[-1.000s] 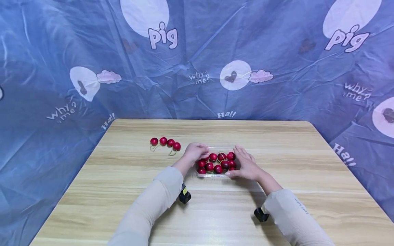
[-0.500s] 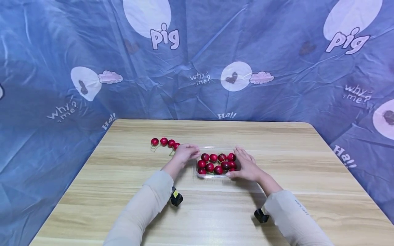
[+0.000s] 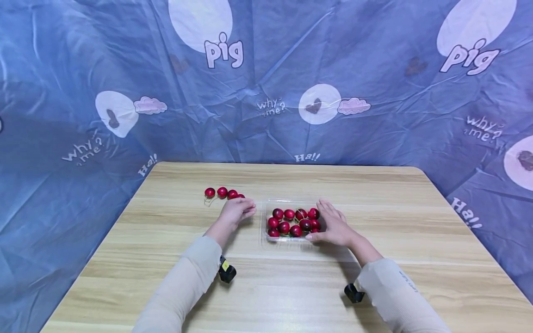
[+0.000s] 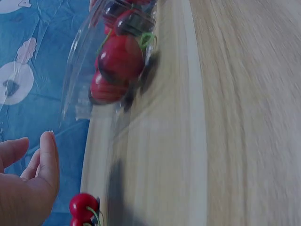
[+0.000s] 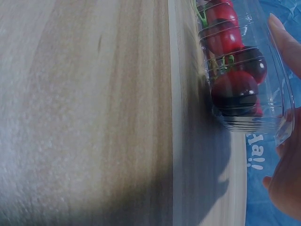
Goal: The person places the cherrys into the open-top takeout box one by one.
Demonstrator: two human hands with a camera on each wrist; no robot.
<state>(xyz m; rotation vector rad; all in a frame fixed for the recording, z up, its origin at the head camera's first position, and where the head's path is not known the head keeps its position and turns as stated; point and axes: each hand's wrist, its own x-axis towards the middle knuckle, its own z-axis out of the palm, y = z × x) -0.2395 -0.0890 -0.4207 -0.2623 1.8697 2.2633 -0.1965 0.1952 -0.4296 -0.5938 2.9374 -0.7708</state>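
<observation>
A clear plastic box (image 3: pixel 287 200) stands near the middle of the table, holding several red cherries (image 3: pixel 295 230) with green stems. Around its right end my right hand (image 3: pixel 333 226) holds it, thumb at the front corner and fingers at the back. The right wrist view shows that hand (image 5: pixel 288 179) beside the box's clear wall (image 5: pixel 256 125). My left hand (image 3: pixel 233 212) is left of the box, apart from it, over the near end of a row of loose cherries (image 3: pixel 222 192). In the left wrist view its fingers (image 4: pixel 48 157) and thumb are apart, with nothing between them.
The wood-grain table (image 3: pixel 275 296) runs back to a blue printed cloth (image 3: pixel 266 125) hung behind and at both sides. Small black cameras (image 3: pixel 226 270) sit at both wrists.
My left hand has moved left, from the box's left end to beside the loose cherries, partly covering the nearest one. The right hand and the box have stayed in place.
</observation>
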